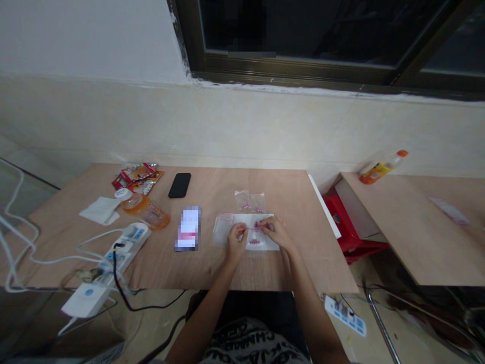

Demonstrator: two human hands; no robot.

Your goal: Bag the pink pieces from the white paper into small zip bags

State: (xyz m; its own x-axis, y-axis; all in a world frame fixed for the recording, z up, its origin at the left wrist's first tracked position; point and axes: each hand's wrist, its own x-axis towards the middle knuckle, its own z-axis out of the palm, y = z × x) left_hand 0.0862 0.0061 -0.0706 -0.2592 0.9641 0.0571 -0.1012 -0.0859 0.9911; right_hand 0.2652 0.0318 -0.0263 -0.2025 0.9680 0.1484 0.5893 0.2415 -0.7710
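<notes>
My left hand (pixel 237 237) is closed in a pinch over a white sheet (pixel 267 245), gripping one end of a thin pink string (pixel 252 229). Facing it, my right hand (pixel 278 232) has its fingertips together near the string's other end; what exactly lies in them is too small to tell. Small pink beads (pixel 254 241) lie in a cluster on the sheet, and more pink bits show by the right fingertips. A clear zip bag (pixel 221 230) lies left of the sheet. Behind it are two small clear bags (pixel 242 200) with pink pieces inside.
Left of my hands lie a lit phone (pixel 188 228), a black phone (pixel 179 185), an orange drink bottle (pixel 146 210), snack packets (pixel 138 177), a tissue (pixel 100 210) and a power strip (pixel 125 247) with cables. Rightward, a red stool (pixel 343 222) stands between the tables.
</notes>
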